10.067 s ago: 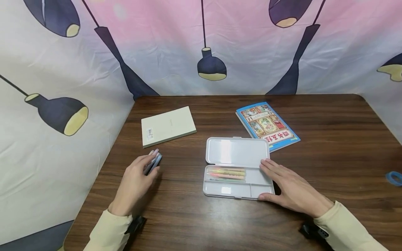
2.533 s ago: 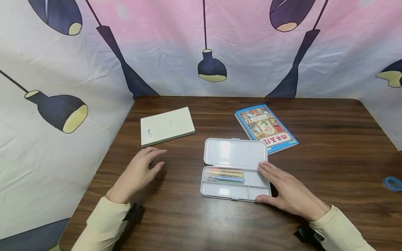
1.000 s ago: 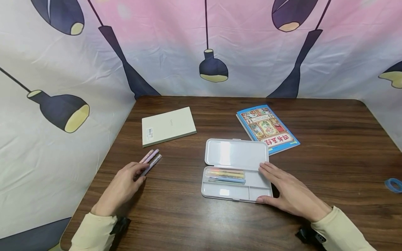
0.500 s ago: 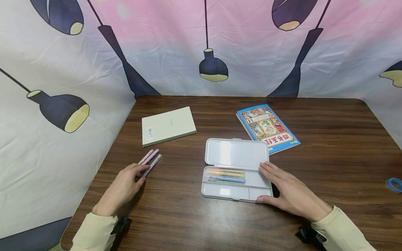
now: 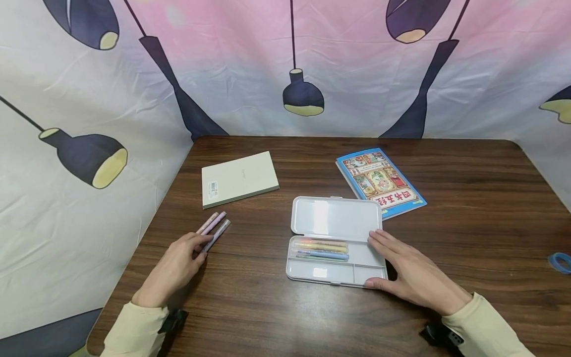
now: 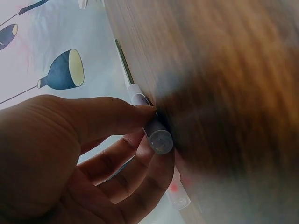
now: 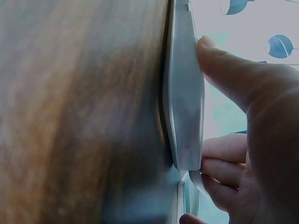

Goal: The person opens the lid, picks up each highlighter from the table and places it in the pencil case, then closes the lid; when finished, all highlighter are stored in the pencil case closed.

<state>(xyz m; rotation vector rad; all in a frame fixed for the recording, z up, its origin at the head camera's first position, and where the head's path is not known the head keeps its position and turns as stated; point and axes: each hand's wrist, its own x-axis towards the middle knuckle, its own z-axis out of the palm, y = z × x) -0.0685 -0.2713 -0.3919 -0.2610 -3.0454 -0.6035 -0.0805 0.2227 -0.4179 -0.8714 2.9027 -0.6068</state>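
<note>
Our left hand (image 5: 171, 267) pinches a grey-lilac pen (image 5: 219, 232) beside two other pens (image 5: 216, 221); our right hand (image 5: 415, 272), fingers extended, rests on the open pencil case's (image 5: 303, 270) right end. Fingertips placed only on this pen should grip best.

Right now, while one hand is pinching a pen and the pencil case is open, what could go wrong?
The left hand pinches the greyish pen with two more pens lying close beside it, so those might get nudged and roll away. The right hand touches the pencil case near its open lid, so a finger might get nipped if the lid swung shut.
</note>
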